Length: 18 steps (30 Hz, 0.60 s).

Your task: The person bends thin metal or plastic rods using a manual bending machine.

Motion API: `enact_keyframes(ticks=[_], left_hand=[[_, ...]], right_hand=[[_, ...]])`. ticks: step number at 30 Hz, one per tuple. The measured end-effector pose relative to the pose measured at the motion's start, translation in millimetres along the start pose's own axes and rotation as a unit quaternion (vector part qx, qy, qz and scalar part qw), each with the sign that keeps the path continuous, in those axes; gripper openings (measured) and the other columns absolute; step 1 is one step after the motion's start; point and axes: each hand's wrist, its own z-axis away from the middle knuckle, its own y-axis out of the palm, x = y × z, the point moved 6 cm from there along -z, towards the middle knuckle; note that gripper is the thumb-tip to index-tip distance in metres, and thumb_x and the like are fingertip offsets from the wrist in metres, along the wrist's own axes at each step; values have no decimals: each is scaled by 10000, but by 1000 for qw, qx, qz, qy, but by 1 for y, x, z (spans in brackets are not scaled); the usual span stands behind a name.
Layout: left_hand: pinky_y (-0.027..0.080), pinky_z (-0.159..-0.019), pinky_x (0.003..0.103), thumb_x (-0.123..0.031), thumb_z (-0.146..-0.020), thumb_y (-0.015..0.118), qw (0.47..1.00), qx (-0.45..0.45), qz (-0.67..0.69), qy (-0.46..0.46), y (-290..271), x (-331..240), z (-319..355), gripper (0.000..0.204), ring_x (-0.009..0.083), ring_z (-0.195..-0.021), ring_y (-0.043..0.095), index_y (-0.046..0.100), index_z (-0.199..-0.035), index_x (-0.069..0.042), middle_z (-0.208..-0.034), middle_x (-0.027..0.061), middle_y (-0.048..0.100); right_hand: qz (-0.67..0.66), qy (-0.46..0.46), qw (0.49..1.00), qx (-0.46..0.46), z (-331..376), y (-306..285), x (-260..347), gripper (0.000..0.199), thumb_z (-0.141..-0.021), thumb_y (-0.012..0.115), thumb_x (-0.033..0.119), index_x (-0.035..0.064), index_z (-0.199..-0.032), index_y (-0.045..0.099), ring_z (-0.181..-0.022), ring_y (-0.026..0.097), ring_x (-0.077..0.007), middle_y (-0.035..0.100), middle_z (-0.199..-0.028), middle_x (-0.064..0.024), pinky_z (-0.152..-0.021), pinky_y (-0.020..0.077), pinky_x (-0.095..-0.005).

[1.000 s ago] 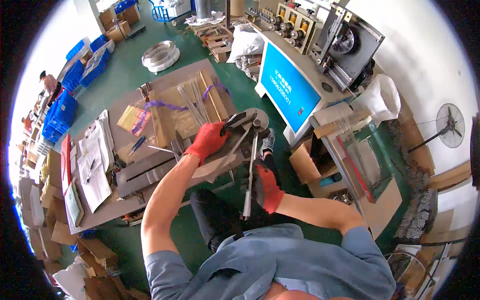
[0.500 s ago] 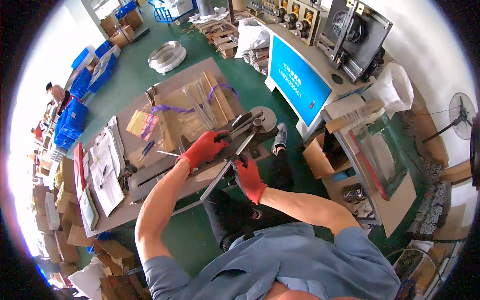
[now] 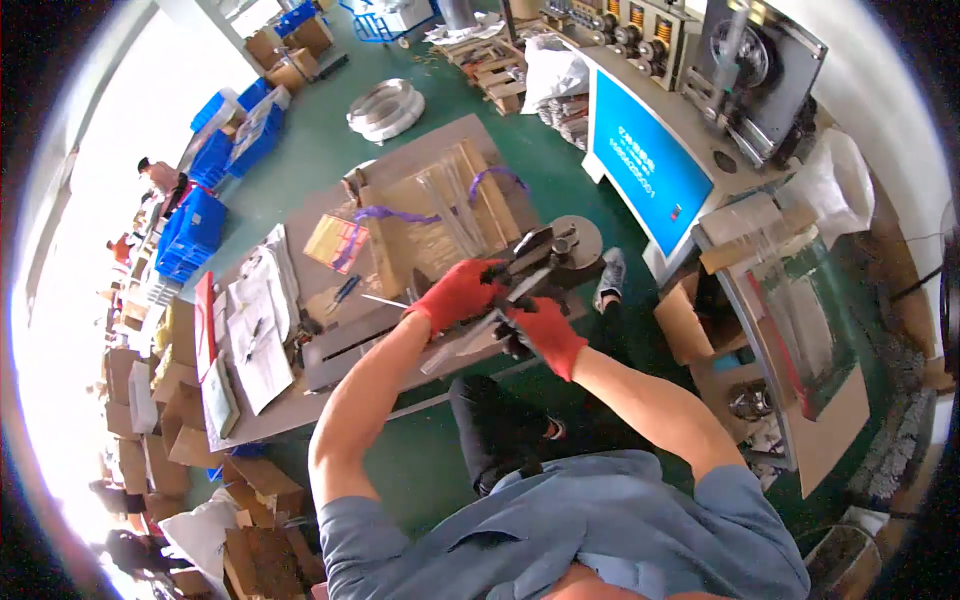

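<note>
A round metal disc [image 3: 580, 240] with a pivot post is fixed at the right end of a long dark metal fixture [image 3: 345, 355] on the bench. From the post a long flat silver bar [image 3: 462, 346] slants down to the left, its free end blurred. My right hand [image 3: 548, 338], in a red glove with dark fingertips, is closed around this bar. My left hand [image 3: 458, 294], gloved alike, is closed over the fixture close by; what its fingers grip is hidden. A thin pale rod [image 3: 384, 300] sticks out beside my left wrist.
A cardboard-lined area with clear strips [image 3: 450, 210] and purple ribbon [image 3: 400, 212] lies on the bench [image 3: 470, 130]. Papers [image 3: 255, 325] and a blue-handled tool [image 3: 345, 290] are at left. A blue-panelled machine [image 3: 650, 160] stands right; blue crates [image 3: 195, 235] stand far left.
The whole view has shifted, moving the scene rightward. My right hand and the silver bar have swung toward the bench, closer to my left hand, which keeps its place at the fixture.
</note>
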Motion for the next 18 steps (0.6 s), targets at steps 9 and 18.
enact_keyframes(ticks=[9, 18], left_hand=[[453, -569, 330, -202, -840, 630, 996, -80, 48, 16, -14, -38, 27, 336, 162, -570, 522, 580, -1125, -33, -701, 119, 591], [431, -888, 401, -86, -685, 619, 793, -193, -561, 141, -161, -9, 27, 514, 254, -917, 570, 599, -1171, -250, -928, 37, 592]], right_hand=[[48, 157, 986, -19, 89, -70, 32, 254, -910, 557, 208, 21, -1071, 617, -719, 641, -159, 669, -925, -83, -607, 502, -261], [660, -111, 738, -84, 106, -146, 114, 347, -822, 616, 221, 53, -1124, 583, -800, 615, -319, 641, -832, -162, -710, 479, -421]])
